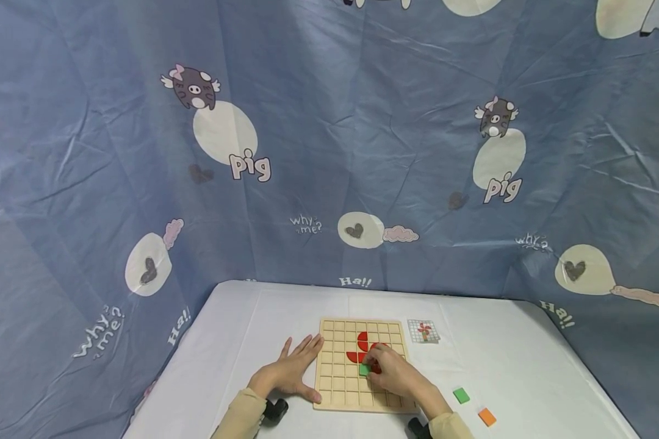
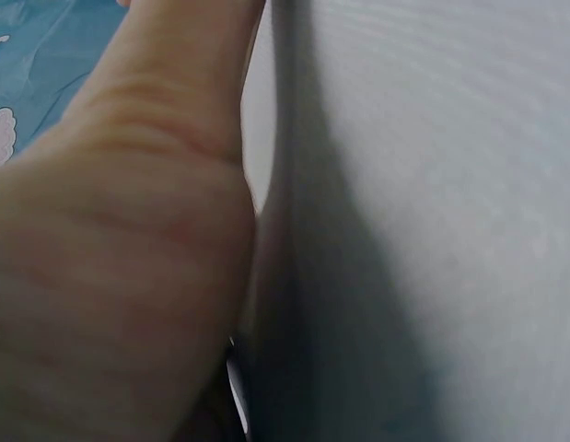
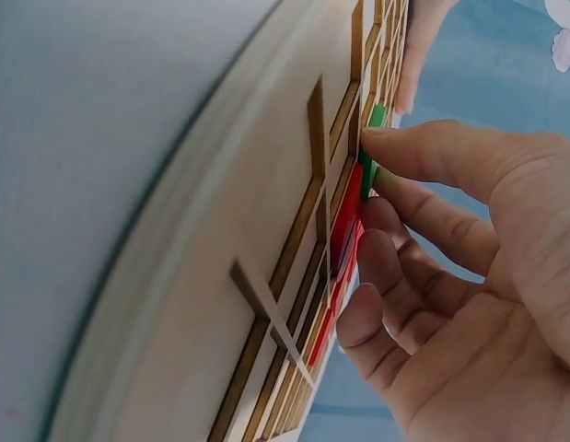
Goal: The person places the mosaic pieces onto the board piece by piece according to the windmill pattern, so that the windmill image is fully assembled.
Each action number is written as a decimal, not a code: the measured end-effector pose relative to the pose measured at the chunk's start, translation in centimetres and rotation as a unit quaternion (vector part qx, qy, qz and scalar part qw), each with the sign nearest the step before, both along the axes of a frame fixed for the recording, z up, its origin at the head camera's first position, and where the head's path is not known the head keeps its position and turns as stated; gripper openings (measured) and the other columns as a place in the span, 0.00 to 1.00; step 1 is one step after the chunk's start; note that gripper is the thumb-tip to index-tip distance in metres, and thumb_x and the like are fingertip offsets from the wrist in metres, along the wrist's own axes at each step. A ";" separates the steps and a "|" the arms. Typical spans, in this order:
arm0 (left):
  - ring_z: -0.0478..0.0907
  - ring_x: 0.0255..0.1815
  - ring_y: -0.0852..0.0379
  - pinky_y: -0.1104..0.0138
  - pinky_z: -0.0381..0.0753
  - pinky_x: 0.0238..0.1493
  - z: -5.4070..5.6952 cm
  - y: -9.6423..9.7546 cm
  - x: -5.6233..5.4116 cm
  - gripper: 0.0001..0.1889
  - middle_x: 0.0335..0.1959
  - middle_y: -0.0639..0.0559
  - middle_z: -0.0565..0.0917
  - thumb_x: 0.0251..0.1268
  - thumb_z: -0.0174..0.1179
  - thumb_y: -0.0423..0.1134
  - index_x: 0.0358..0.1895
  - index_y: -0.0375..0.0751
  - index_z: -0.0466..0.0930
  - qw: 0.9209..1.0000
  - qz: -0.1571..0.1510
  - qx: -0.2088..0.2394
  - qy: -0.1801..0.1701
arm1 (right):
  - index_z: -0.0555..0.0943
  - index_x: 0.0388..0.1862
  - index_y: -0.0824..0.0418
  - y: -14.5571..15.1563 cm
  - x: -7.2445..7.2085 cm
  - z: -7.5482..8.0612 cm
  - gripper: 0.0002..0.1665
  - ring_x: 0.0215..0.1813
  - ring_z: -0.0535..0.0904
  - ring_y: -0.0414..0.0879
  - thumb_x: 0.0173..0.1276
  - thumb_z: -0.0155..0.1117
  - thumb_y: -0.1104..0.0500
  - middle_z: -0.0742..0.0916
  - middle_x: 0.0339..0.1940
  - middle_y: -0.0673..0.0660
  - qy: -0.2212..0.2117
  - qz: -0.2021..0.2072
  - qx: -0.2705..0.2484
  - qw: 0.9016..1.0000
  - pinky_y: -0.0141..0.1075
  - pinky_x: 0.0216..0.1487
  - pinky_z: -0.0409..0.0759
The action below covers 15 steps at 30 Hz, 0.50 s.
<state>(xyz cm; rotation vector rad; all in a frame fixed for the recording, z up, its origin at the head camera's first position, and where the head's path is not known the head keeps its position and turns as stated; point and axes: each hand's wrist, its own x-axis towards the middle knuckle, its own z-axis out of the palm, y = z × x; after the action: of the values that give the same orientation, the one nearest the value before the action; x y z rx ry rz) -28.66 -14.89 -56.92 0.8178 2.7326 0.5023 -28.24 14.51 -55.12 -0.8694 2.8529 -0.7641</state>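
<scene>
A wooden grid board (image 1: 337,385) lies on the white table. My left hand (image 1: 293,371) rests at its left edge, fingers spread and straight, thumb near the lower corner. Over the board's middle, my right hand (image 1: 396,374) pinches a green square tile (image 1: 365,370) between thumb and forefinger. That green tile (image 3: 372,152) shows edge-on in the right wrist view, right by red pieces (image 3: 347,216). Rounded red pieces (image 1: 363,342) sit in the grid just above the green tile, some partly hidden by the right hand. The left wrist view shows mostly the hand's heel (image 2: 119,276).
A pattern card (image 1: 423,331) with a red, green and orange figure lies beyond the board's upper right corner. Another green tile (image 1: 461,396) and an orange tile (image 1: 487,417) lie on the table at right. A blue printed curtain (image 1: 318,152) hangs behind.
</scene>
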 end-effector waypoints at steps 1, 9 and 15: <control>0.38 0.81 0.45 0.37 0.29 0.74 0.0 0.0 0.0 0.68 0.80 0.47 0.41 0.38 0.66 0.73 0.78 0.41 0.39 1.000 -0.001 0.000 0.000 | 0.82 0.40 0.54 0.0 0.1 0.0 0.10 0.38 0.72 0.34 0.60 0.70 0.58 0.80 0.39 0.45 -0.001 0.001 -0.001 1.000 0.29 0.37 0.78; 0.38 0.81 0.45 0.37 0.29 0.74 -0.1 0.1 0.0 0.68 0.80 0.47 0.41 0.38 0.66 0.73 0.78 0.41 0.39 1.000 -0.001 -0.006 0.005 | 0.82 0.41 0.55 -0.1 0.3 -0.1 0.10 0.40 0.74 0.34 0.61 0.70 0.57 0.80 0.40 0.44 0.006 -0.003 -0.002 1.000 0.31 0.40 0.80; 0.38 0.81 0.46 0.38 0.29 0.74 0.0 0.1 0.0 0.69 0.80 0.48 0.41 0.37 0.66 0.73 0.78 0.42 0.39 1.000 0.002 -0.005 0.004 | 0.82 0.42 0.54 -0.1 0.3 -0.1 0.11 0.43 0.75 0.35 0.61 0.71 0.56 0.81 0.40 0.44 0.007 -0.010 -0.003 1.000 0.33 0.43 0.81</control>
<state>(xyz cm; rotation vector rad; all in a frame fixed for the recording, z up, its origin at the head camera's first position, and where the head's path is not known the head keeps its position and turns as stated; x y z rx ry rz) -28.63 -14.82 -56.90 0.8131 2.7424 0.4877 -27.92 14.45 -55.26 -0.8534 2.8773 -0.7711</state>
